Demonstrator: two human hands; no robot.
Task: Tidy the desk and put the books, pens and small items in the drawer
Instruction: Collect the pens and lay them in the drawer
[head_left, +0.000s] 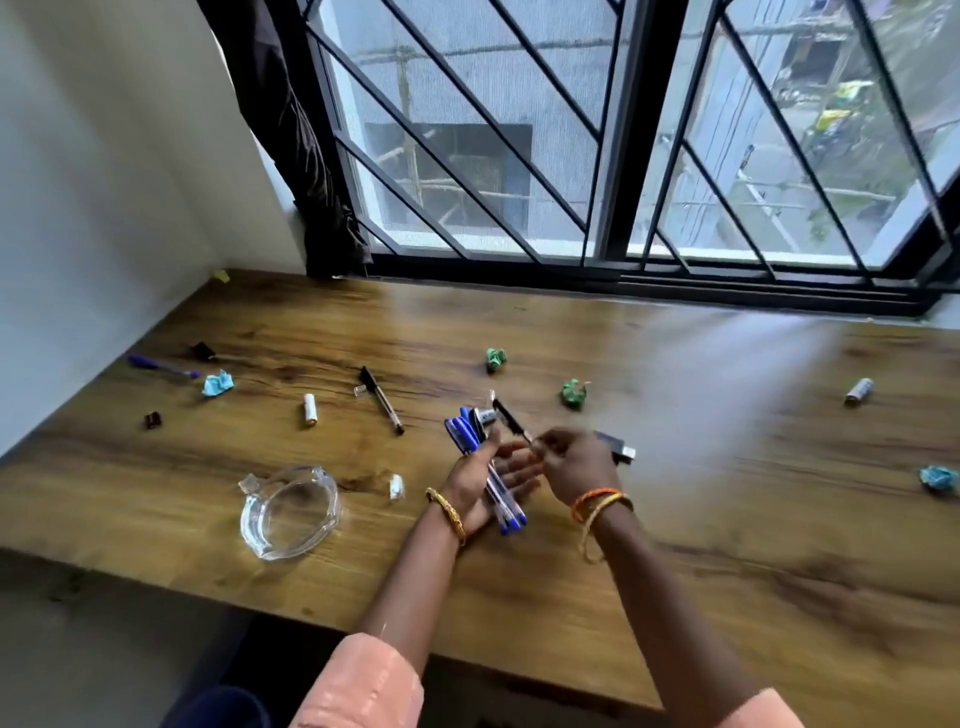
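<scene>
Over the middle of the wooden desk (727, 519), my left hand (480, 480) lies palm up and grips a bundle of blue pens (501, 499). My right hand (574, 465) pinches the end of a black pen (511, 421) and holds it against the top of that bundle. Still on the desk are a black pen (382, 400), a purple pen (163, 367) at the far left, a white battery (310, 409) and another battery (860, 391) at the right. No drawer is in view.
A glass ashtray (288, 512) stands left of my hands. Crumpled paper balls (496, 359) (574, 393) (218, 383) (937, 477) are scattered about. Two binder clips (202, 351) (152, 420) and a small dark device (621, 448) also lie there. A barred window (597, 156) lines the far edge.
</scene>
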